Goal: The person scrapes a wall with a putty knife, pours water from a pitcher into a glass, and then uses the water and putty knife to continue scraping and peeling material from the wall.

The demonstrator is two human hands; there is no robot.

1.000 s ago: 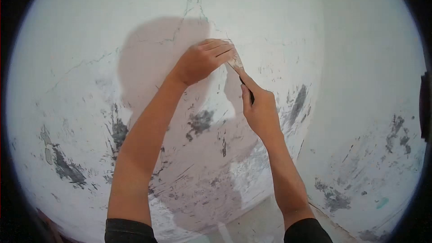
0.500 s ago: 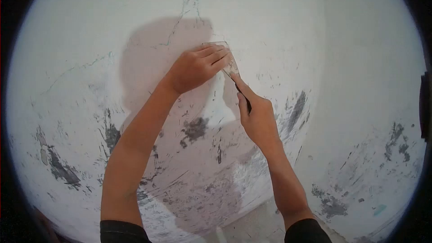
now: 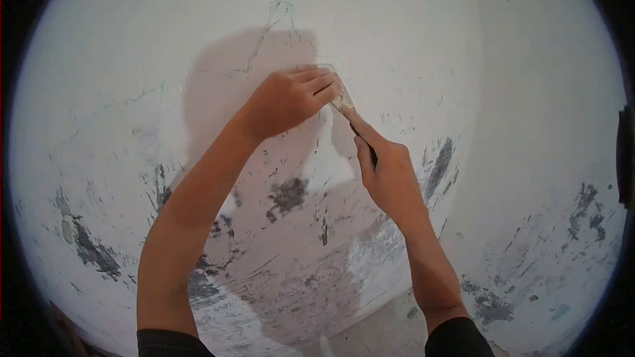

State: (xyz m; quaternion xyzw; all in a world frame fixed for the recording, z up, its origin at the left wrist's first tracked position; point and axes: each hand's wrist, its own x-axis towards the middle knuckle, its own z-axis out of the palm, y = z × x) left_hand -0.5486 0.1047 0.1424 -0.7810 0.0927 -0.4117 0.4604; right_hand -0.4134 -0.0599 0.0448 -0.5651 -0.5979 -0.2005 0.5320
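Both hands work a putty knife [image 3: 342, 100] against a white wall [image 3: 410, 39]. My right hand [image 3: 387, 172] grips the dark handle, with the forefinger stretched along the blade's neck. My left hand [image 3: 291, 98] lies above it, fingers pressed flat on the putty-smeared blade, which is mostly hidden under them. The blade touches the wall just below a thin crack [image 3: 268, 26].
The wall's lower part carries dark grey patches of scraped paint [image 3: 288, 195], with more at the left [image 3: 92, 251] and right [image 3: 585, 205]. My own shadow falls across the wall behind the arms. An inner corner runs down at the right [image 3: 473, 92].
Both hands and the knife stay at nearly the same spot on the wall; the view has shifted slightly, and the right hand sits a little lower and further right.
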